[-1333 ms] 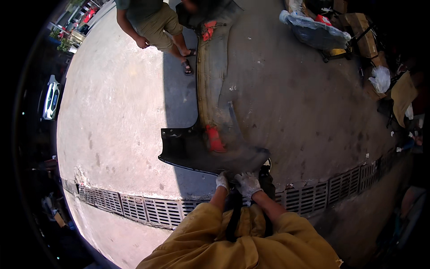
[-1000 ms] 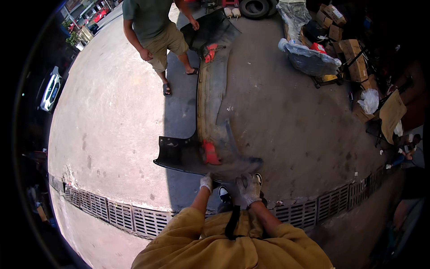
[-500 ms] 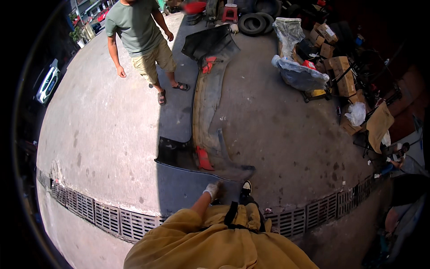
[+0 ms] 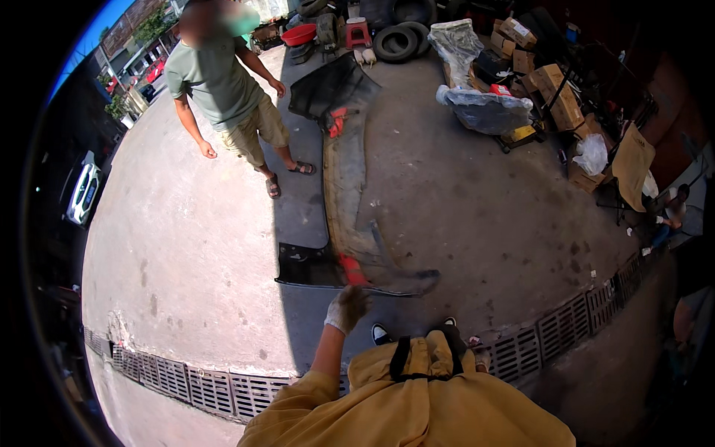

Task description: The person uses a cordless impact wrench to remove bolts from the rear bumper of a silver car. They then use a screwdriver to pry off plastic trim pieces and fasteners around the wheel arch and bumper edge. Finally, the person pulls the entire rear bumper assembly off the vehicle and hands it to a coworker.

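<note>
My left hand [image 4: 348, 308] wears a light glove with darkened fingers. It reaches forward, fingers apart and somewhat blurred, with nothing visible in them. In the picture its fingertips come close to the near edge of a car bumper [image 4: 344, 167]; whether they touch it I cannot tell. The bumper lies lengthwise on the ground, its dusty inner side showing and its black ends curving out. A red piece [image 4: 351, 270] sits at the near end, and another red piece [image 4: 337, 122] at the far end. My right hand is not visible.
A person in a green shirt [image 4: 223, 86] stands left of the bumper. A drain grate [image 4: 208, 389] crosses the ground near me. Tyres [image 4: 395, 44], a red stool [image 4: 357, 33] and a red basin [image 4: 299, 34] stand behind. Cardboard boxes [image 4: 555, 97] and a plastic-wrapped part [image 4: 484, 110] are piled right.
My left hand has moved forward, away from my body, toward the bumper's near end. My view has shifted, and both my shoes now show.
</note>
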The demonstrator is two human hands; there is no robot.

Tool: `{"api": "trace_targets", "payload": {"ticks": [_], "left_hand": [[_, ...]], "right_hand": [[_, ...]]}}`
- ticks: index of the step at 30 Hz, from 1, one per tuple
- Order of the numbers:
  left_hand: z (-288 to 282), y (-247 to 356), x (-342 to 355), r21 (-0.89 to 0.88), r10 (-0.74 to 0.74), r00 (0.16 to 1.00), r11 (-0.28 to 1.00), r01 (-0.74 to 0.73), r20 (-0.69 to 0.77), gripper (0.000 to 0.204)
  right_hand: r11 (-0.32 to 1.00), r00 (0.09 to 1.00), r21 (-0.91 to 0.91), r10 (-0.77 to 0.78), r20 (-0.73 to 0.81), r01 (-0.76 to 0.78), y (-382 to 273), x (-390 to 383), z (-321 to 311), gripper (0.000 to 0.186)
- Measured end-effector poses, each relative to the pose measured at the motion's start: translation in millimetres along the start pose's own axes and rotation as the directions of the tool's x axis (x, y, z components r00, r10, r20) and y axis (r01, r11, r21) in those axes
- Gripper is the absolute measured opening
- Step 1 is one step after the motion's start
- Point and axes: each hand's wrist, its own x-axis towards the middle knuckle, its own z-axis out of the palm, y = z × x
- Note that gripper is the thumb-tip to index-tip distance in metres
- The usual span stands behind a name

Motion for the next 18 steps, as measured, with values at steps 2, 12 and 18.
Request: {"api": "trace_targets", "payload": {"ticks": [2, 12, 18], "left_hand": [[3.8, -14.5, -3.2, -0.089, 0.028, 0.999, 0.996, -0.026, 0.027, 0.017], [82.2, -105.7, 6.6, 0.185, -0.078, 0.959, 0.974, 0.131, -0.273, 0.022], [174.7, -169.2, 45.6, 0.638, -0.029, 0.968, 0.748, 0.186, -0.248, 0.037]], "right_hand": [[0.999, 0.998, -0.005, -0.047, -0.034, 0.047, -9.3, 11.5, -10.0, 0.033], [0.868, 0.947, 0.424, -0.314, 0.069, 0.257, -67.1, 41.9, -69.4, 0.041], [0.321, 0.891, 0.947, -0.418, 0.176, -0.037, -123.4, -22.3, -147.6, 0.038]]}}
